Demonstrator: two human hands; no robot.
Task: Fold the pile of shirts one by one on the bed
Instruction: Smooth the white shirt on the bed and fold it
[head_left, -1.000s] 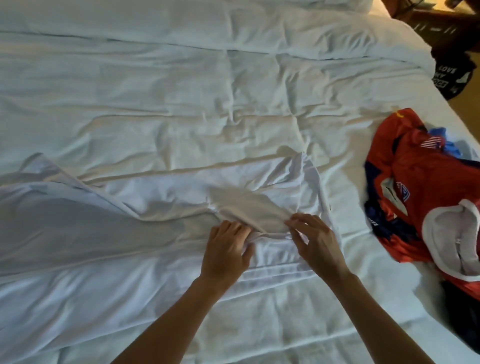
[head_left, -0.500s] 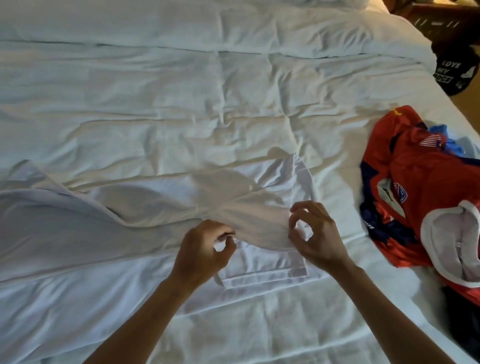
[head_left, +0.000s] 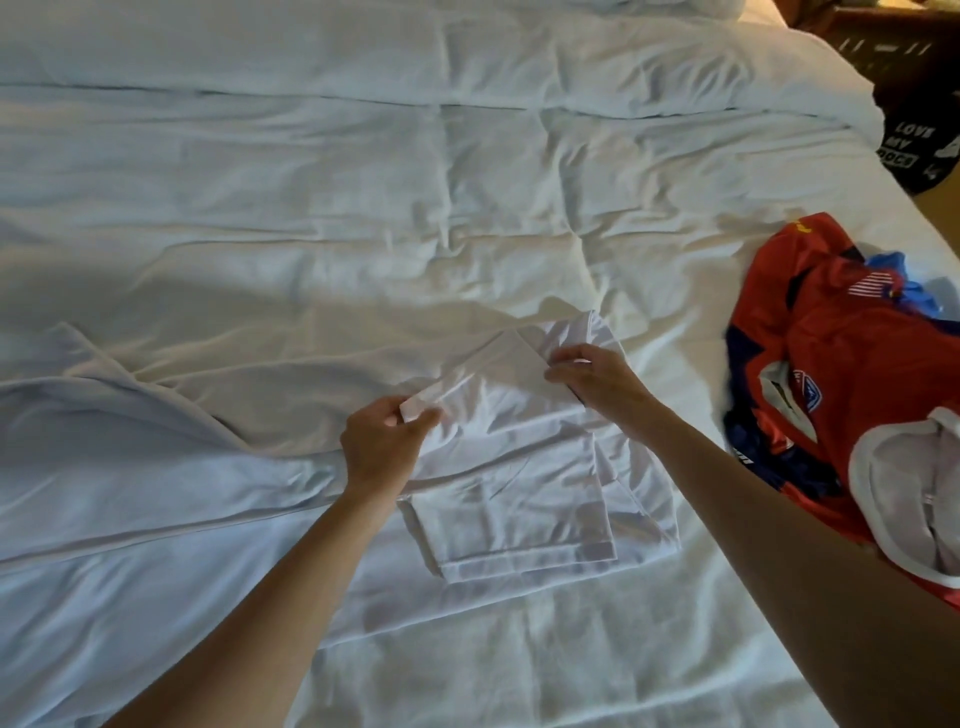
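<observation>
Rumpled white quilted bed (head_left: 363, 182), thin smooth white shirt (head_left: 509, 499) spread at centre w/ squared folded sleeve, glossy red/navy shirt pile (head_left: 852, 374) at rt edge, left hand (head_left: 382, 441) & right hand (head_left: 597, 382) pinching shirt's hem band

Both hands, left hand (head_left: 383, 441) and right hand (head_left: 597, 382), have lifted the white shirt's (head_left: 519, 467) sleeve fold farther up.

Both arms extended, left grip (head_left: 387, 439) pinching, right grip (head_left: 597, 382) pinching
</observation>
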